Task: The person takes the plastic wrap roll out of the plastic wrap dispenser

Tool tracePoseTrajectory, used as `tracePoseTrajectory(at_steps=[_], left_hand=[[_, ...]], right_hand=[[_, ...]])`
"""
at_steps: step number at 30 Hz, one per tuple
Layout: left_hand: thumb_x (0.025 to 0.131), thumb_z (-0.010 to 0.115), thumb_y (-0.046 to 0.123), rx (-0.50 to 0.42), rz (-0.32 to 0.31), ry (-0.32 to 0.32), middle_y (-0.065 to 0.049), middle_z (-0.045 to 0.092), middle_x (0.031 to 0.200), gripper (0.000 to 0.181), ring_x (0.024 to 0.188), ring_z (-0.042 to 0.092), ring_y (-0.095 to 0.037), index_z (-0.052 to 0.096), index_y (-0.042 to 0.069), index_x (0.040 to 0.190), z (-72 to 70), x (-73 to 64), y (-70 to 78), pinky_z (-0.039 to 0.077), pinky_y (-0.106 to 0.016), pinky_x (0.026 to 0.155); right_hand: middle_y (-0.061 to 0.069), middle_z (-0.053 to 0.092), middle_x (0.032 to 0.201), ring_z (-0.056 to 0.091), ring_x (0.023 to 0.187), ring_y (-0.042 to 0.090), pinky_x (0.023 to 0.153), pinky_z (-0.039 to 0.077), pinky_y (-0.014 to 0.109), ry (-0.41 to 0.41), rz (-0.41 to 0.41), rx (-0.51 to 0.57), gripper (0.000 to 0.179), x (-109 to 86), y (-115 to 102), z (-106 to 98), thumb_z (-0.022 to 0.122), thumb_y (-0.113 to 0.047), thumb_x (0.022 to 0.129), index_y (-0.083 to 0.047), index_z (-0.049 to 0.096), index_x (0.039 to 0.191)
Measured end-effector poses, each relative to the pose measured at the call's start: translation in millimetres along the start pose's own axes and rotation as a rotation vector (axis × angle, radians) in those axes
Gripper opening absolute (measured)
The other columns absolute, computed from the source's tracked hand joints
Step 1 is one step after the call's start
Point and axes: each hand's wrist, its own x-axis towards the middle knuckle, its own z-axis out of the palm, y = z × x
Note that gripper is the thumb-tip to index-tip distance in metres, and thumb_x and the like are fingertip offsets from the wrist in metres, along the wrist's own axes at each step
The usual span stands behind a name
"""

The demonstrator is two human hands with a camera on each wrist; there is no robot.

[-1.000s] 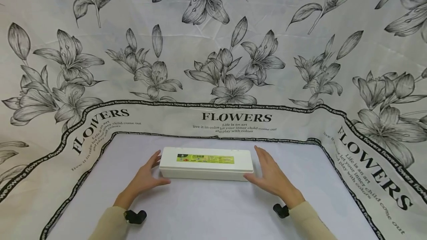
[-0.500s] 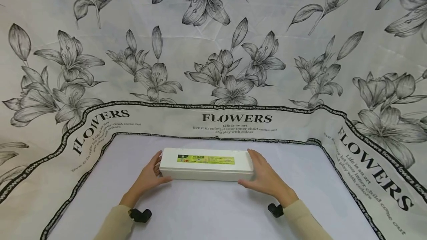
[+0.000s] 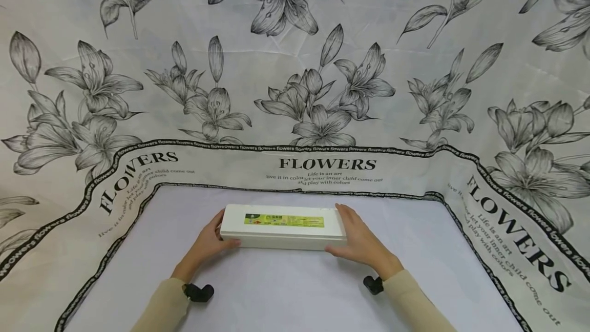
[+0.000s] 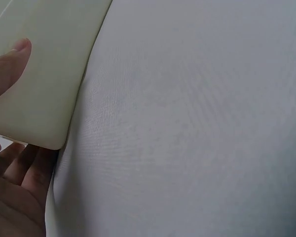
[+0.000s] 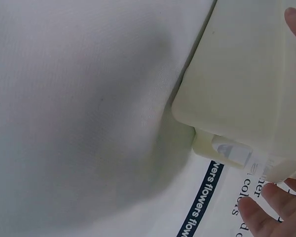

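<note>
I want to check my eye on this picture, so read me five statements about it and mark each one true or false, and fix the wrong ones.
1. The left hand is at the left end of the white box. True.
2. The right hand lies flat on the label. False: the right hand is at the right end of the box, off the label.
3. The box stands upright on one short end. False: it lies flat, label side up.
4. Both sleeves are beige. True.
5. The cloth under the box is black. False: that cloth is white.
</note>
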Motion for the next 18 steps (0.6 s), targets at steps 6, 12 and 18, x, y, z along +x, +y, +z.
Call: tracePoseTrajectory(at_steps=[6, 12, 18], left_hand=[[0.078, 0.092, 0.029, -0.010, 0.035, -0.015, -0.023, 0.033, 0.165, 0.115, 0.149, 0.038, -0.044, 0.019, 0.002, 0.163, -0.4, 2.3, -3.7, 0.036, -0.059, 0.118], [0.076, 0.093, 0.028, -0.035, 0.009, -0.043, -0.023, 0.033, 0.164, 0.117, 0.152, 0.031, -0.045, 0.019, 0.003, 0.163, -1.5, 4.5, -1.5, 0.025, -0.062, 0.122], [0.076, 0.092, 0.028, -0.039, -0.025, -0.075, -0.021, 0.029, 0.167, 0.119, 0.154, 0.026, -0.044, 0.016, 0.006, 0.164, 0.1, 8.9, -1.3, 0.020, -0.062, 0.124]], right_hand=[[0.024, 0.030, 0.164, 0.038, 0.148, 0.043, 0.118, 0.036, 0.060, -0.041, 0.020, 0.012, 0.122, 6.3, -2, 1, 0.090, -0.049, 0.073, -0.006, 0.020, 0.164], [0.026, 0.031, 0.163, 0.039, 0.147, 0.044, 0.117, 0.036, 0.061, -0.066, 0.056, 0.015, 0.119, 12.6, -7, 1, 0.090, -0.047, 0.073, -0.006, 0.024, 0.163], [0.026, 0.031, 0.162, 0.040, 0.146, 0.044, 0.118, 0.037, 0.060, -0.088, 0.094, 0.030, 0.120, 14.8, -6, 3, 0.091, -0.047, 0.073, -0.004, 0.023, 0.163]])
